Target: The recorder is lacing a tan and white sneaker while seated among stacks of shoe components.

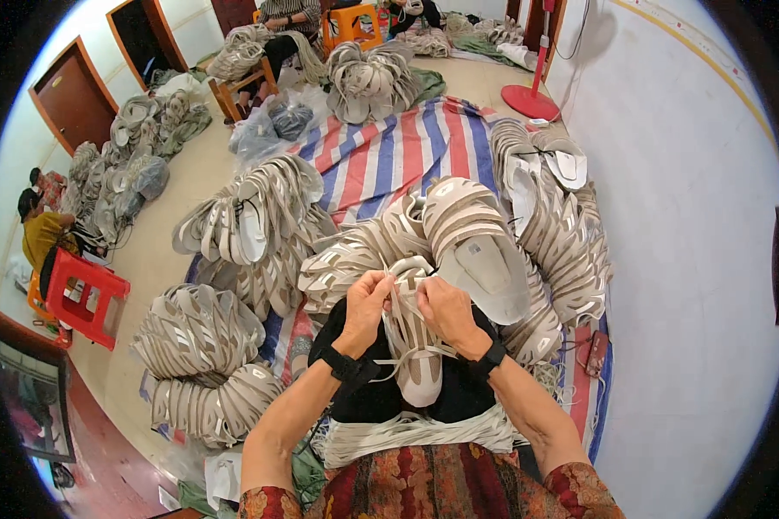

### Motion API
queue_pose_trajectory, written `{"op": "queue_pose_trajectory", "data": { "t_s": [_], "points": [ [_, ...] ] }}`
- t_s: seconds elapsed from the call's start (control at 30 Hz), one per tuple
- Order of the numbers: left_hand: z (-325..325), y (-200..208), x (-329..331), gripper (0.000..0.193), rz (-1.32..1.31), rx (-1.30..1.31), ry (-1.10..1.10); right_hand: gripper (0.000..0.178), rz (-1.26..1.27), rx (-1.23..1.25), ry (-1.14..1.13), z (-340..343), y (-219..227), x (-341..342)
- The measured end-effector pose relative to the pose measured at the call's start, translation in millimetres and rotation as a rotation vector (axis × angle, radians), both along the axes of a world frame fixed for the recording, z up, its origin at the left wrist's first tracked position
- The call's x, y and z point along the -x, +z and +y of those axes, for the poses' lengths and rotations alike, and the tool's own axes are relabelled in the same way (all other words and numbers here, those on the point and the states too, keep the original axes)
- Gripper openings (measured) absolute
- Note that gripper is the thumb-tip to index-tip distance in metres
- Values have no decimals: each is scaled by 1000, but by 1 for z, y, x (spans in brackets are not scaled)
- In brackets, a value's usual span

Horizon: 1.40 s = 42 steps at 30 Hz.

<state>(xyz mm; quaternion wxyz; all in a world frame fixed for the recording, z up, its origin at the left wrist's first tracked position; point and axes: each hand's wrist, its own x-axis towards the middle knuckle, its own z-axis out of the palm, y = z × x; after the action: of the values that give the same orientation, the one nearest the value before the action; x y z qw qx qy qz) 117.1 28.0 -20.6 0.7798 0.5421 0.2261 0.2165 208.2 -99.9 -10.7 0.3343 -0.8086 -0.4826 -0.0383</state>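
Observation:
A beige and white shoe upper [420, 372] lies over my lap, its toe end toward me. My left hand [365, 307] is closed in a pinch on a pale shoelace at the upper's left edge. On the opposite edge, my right hand [450, 311] is curled closed on the shoe upper; its fingertips are partly hidden. A loose white lace [385, 370] loops out beside the toe part. Across my lap lies a bundle of white laces [415, 437]. Just beyond my hands rests a stack of nested uppers [485, 259].
More stacked uppers stand at left [195, 333] and right [563, 251], on a striped tarp [389, 156]. A white wall [684, 259] bounds the right side. A red stool [86, 294] stands far left, near a person in yellow. Other people sit at the back.

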Motion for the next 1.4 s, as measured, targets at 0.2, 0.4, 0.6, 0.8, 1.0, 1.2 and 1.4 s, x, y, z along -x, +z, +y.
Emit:
{"op": "queue_pose_trajectory", "data": {
  "t_s": [0.2,0.4,0.6,0.8,1.0,1.2,1.4],
  "points": [
    [6,-2,6,13,-26,80,54,9,-187,33,136,-4,0,14],
    [3,4,3,13,-56,23,38,4,-260,6,28,0,-16,11],
    [-5,13,3,12,-104,9,25,13,832,-313,201,-2,19,6],
    [-13,14,-1,11,-196,107,-39,14,948,-309,198,7,1,3],
    [-17,22,-2,19,-137,121,-10,15,1272,-400,261,13,-4,4],
    [-21,27,0,24,-119,136,-38,18,1275,-387,283,10,7,6],
    [-20,22,2,27,-128,136,-31,21,1315,-320,242,1,14,10]
  ]
}}
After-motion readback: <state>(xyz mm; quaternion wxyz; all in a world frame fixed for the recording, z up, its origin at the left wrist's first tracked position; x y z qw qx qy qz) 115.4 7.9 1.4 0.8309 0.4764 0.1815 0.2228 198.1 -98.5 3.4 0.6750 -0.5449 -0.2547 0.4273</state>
